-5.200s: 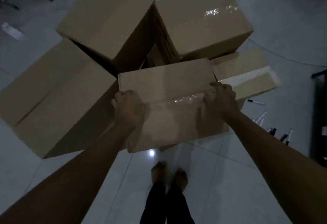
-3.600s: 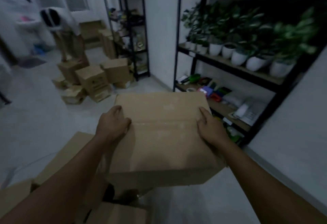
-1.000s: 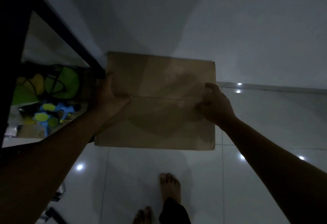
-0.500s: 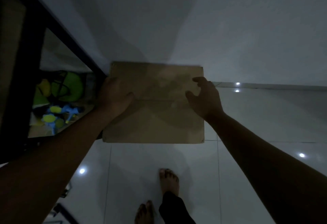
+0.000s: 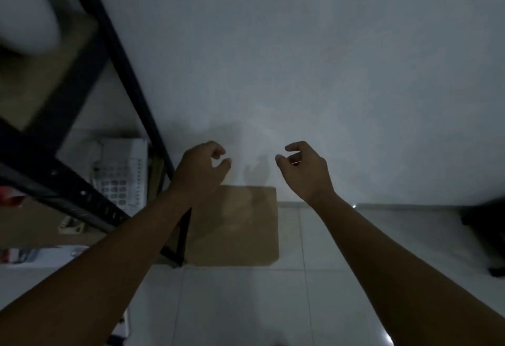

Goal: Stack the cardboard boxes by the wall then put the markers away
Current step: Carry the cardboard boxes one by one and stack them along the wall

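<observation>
One brown cardboard box (image 5: 240, 225) stands on the pale tiled floor, its back edge against the white wall (image 5: 300, 72) and its left side beside the black shelf post. My left hand (image 5: 200, 168) hovers above the box's back left corner, fingers loosely curled, holding nothing. My right hand (image 5: 304, 166) hangs in the air to the right of the box, also loosely curled and empty. Neither hand touches the box. No markers and no other boxes are in view.
A black metal shelf unit (image 5: 120, 72) rises at the left, with a white desk telephone (image 5: 120, 173) on a lower shelf. A dark object (image 5: 486, 231) sits on the floor at the right edge. Pale floor tiles (image 5: 246, 304) lie in front of the box.
Both hands have let go of the box and lifted away from it. The box now rests on the floor by the wall, and my view has risen.
</observation>
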